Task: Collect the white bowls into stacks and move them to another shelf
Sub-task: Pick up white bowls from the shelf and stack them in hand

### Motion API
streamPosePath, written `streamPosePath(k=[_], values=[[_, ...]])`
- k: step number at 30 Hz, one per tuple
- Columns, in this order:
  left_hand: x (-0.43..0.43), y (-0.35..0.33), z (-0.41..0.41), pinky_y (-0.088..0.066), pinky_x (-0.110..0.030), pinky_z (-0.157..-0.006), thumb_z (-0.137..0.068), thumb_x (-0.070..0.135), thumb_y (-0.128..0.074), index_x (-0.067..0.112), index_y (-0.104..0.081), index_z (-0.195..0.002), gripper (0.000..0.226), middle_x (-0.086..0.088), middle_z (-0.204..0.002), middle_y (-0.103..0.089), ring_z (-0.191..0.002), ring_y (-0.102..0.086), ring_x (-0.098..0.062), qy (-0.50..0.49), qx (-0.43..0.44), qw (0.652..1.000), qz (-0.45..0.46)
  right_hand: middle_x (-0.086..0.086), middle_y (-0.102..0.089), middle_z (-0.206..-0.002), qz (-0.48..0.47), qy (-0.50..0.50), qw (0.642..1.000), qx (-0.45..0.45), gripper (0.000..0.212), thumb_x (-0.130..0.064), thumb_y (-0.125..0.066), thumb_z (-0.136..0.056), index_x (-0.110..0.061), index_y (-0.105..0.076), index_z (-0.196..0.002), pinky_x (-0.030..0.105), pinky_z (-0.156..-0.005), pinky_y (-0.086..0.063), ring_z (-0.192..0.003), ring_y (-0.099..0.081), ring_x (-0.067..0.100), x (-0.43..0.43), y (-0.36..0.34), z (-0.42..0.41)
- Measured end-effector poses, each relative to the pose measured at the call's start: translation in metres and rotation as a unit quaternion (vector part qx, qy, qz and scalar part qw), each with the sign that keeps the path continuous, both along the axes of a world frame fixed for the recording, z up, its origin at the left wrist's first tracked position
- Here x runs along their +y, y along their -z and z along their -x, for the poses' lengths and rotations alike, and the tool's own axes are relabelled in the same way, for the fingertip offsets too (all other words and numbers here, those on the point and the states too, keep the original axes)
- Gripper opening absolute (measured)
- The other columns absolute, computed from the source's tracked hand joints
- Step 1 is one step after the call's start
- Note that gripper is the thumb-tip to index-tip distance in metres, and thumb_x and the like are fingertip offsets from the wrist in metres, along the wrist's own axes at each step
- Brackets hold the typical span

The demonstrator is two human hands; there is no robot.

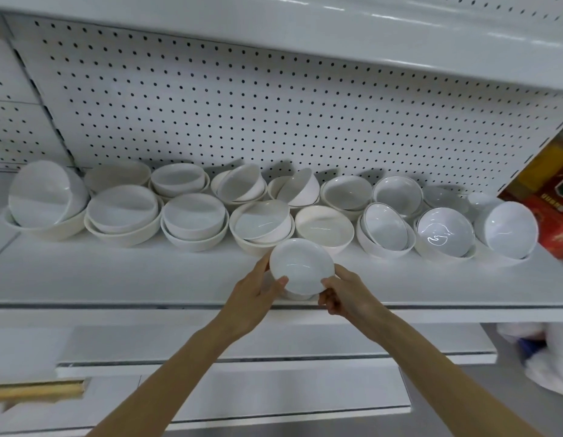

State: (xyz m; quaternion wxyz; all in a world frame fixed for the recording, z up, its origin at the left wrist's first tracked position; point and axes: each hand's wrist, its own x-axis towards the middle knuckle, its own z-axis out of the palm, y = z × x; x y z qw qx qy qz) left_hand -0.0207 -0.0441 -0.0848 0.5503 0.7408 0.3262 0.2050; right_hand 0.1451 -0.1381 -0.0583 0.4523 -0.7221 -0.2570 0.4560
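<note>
One bowl is pinched by opposite rims between left hand and right hand, tilted toward us over the shelf's front edge, while the other bowls sit straight behind it along the back, either hand equally near.

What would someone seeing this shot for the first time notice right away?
First, the small white bowl at the front of the shelf, held between the left hand and right hand. Behind it, two loose rows of white bowls span the shelf below the pegboard; a red box stands out at far right.
</note>
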Motion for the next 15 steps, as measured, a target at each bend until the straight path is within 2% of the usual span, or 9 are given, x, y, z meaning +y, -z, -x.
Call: streamPosePath(k=[2, 6, 11, 15], values=[[-0.0005, 0.0007, 0.0004, -0.036, -0.017, -0.088, -0.097, 0.04, -0.049, 0.045, -0.027, -0.143, 0.051, 0.018, -0.132, -0.048, -0.117, -0.045, -0.007, 0.0, 0.004, 1.0, -0.001, 0.008, -0.058, -0.061, 0.002, -0.008, 1.0, 0.003, 0.034, -0.004, -0.042, -0.094, -0.013, -0.052, -0.125, 0.025, -0.054, -0.041, -0.057, -0.052, 0.014, -0.0016, 0.0011, -0.0005], [-0.0019, 0.0003, -0.0001, -0.04, -0.002, -0.073, -0.097, 0.039, -0.05, 0.042, -0.028, -0.143, 0.051, 0.019, -0.129, -0.048, -0.113, -0.045, -0.004, -0.005, 0.014, 1.0, 0.001, 0.01, -0.058, -0.063, -0.003, -0.018, 1.0, 0.016, 0.03, -0.006, -0.043, -0.094, -0.01, -0.054, -0.121, 0.024, -0.053, -0.041, -0.056, -0.051, 0.014, -0.0035, 0.0024, -0.0013], [-0.0002, 0.0025, -0.0024, -0.036, -0.019, -0.088, -0.095, 0.04, -0.051, 0.039, -0.03, -0.142, 0.051, 0.019, -0.128, -0.047, -0.115, -0.046, -0.008, -0.01, 0.018, 1.0, 0.003, 0.009, -0.06, -0.063, -0.003, -0.025, 0.999, 0.023, 0.028, -0.011, -0.044, -0.097, -0.011, -0.053, -0.123, 0.024, -0.054, -0.043, -0.056, -0.053, 0.014, -0.0041, 0.0018, -0.0029], [0.0001, 0.0046, -0.0011, -0.038, -0.013, -0.082, -0.095, 0.039, -0.052, 0.038, -0.034, -0.141, 0.049, 0.018, -0.129, -0.05, -0.115, -0.048, -0.006, -0.018, -0.002, 1.0, 0.018, 0.009, -0.062, -0.068, 0.029, -0.048, 0.998, -0.022, 0.031, -0.027, -0.049, -0.099, -0.012, -0.049, -0.127, 0.023, -0.052, -0.043, -0.055, -0.052, 0.015, -0.0037, -0.0052, -0.0081]])
